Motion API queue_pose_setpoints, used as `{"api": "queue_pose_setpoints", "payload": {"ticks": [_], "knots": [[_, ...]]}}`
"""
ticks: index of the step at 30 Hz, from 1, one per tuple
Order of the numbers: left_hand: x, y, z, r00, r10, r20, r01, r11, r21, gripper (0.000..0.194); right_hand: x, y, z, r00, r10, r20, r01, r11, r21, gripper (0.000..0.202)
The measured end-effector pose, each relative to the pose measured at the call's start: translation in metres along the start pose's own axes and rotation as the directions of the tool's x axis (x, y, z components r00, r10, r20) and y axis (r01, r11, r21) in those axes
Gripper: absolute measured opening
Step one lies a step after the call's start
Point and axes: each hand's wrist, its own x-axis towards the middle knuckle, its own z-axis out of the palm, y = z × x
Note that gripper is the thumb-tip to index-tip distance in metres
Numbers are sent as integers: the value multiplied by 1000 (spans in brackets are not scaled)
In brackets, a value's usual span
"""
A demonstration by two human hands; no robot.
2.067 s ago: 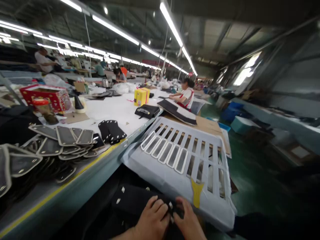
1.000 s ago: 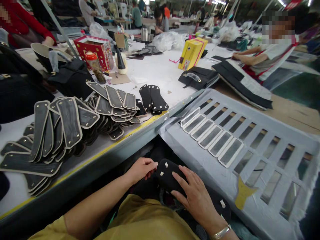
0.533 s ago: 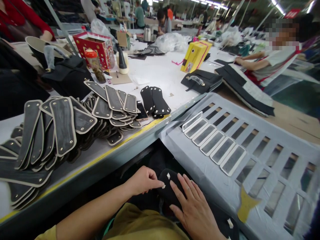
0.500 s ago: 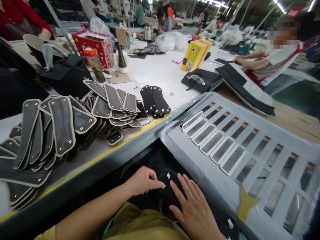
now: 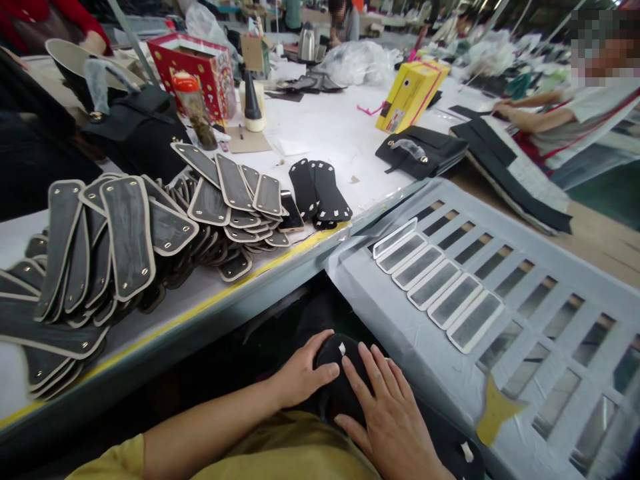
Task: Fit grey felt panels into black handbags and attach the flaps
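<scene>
On my lap lies a black panel with rounded ends and small white patches near its corners. My left hand grips the panel's far left edge, thumb pressed on top and fingers along the side. The thumb covers the spot where a patch could be. Fingers stretched out, my right hand lies flat across the panel's middle. One white patch shows between the hands and another at the near right end. Similar black panels with white patches are stacked at the table's edge.
Grey panels with pale borders are heaped on the left table. A phone lies beside them. At right, a grey slotted rack carries several white-framed pieces and a yellow piece. A co-worker's hands are at the far right.
My left hand has gone from pinching a small white patch at the panel's left edge to holding that edge with the thumb on top. The right hand stays flat. The view has shifted slightly.
</scene>
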Motion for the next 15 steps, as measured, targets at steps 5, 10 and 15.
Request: {"api": "queue_pose_setpoints", "payload": {"ticks": [5,10,15], "knots": [[4,14,10,986,-131,-107,136,990,44,46,3,-2,1,1000,11,-2,-11,1000,-21,87],[11,27,-1,997,-73,-19,74,996,51,35,6,-4,2,999,16,-32,-17,999,-38,90],[9,28,2,999,-34,-10,34,999,33,28,4,-8,-4,999,48,-23,-49,997,-54,86]]}}
